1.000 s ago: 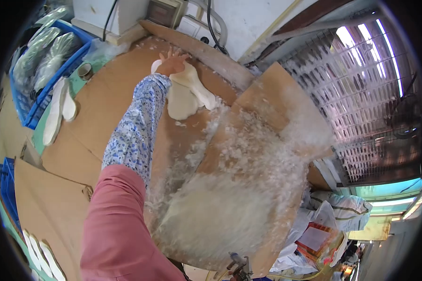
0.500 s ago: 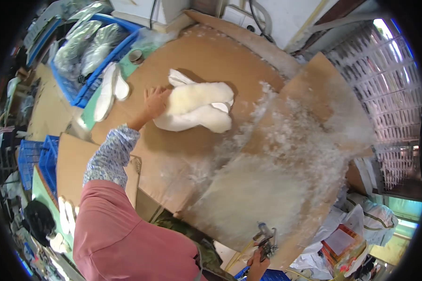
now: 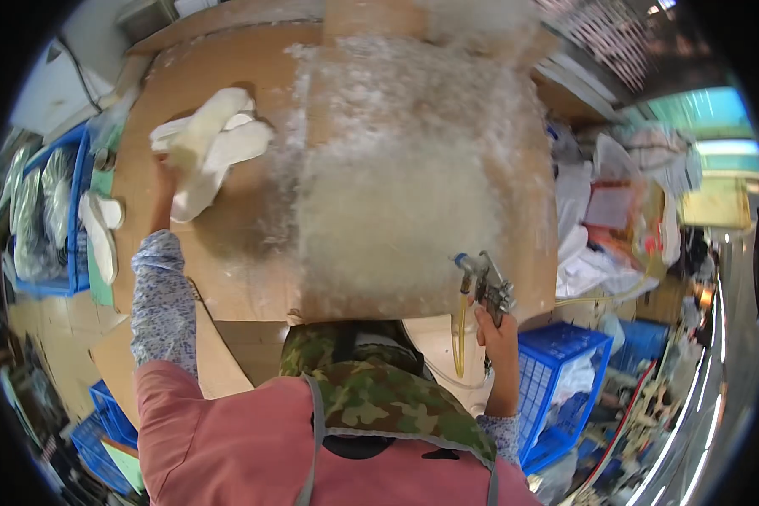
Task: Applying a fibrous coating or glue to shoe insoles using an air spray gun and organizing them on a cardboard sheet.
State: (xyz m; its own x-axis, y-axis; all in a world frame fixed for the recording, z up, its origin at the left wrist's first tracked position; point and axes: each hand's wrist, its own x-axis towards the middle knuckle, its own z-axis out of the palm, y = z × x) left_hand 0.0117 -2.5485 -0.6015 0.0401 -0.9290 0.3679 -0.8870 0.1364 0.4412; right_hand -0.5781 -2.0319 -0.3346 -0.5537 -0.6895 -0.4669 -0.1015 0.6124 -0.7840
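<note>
Several white, fluffy insoles (image 3: 207, 152) lie overlapping and crossed on the cardboard-covered table, at its left. My left hand (image 3: 165, 179) is against their left edge. Blur and the insoles obscure its fingers, so its grip is unclear. Over the table's near right part, my right hand (image 3: 491, 325) is closed around a metal spray gun (image 3: 491, 288). The gun has a blue-ringed nozzle, which points away to the far left. A yellowish hose (image 3: 460, 337) loops down from it.
White fluff (image 3: 396, 93) and a pale crusted patch (image 3: 388, 219) cover the cardboard. More white insoles (image 3: 99, 236) lie by a blue crate (image 3: 80, 211) of plastic bags at the left. Below right stands another blue crate (image 3: 527, 388); white bags (image 3: 594, 244) heap beyond.
My view has swung to the right, so the table appears turned. The spray gun has come up over the table's near edge. My left hand stays by the insoles.
</note>
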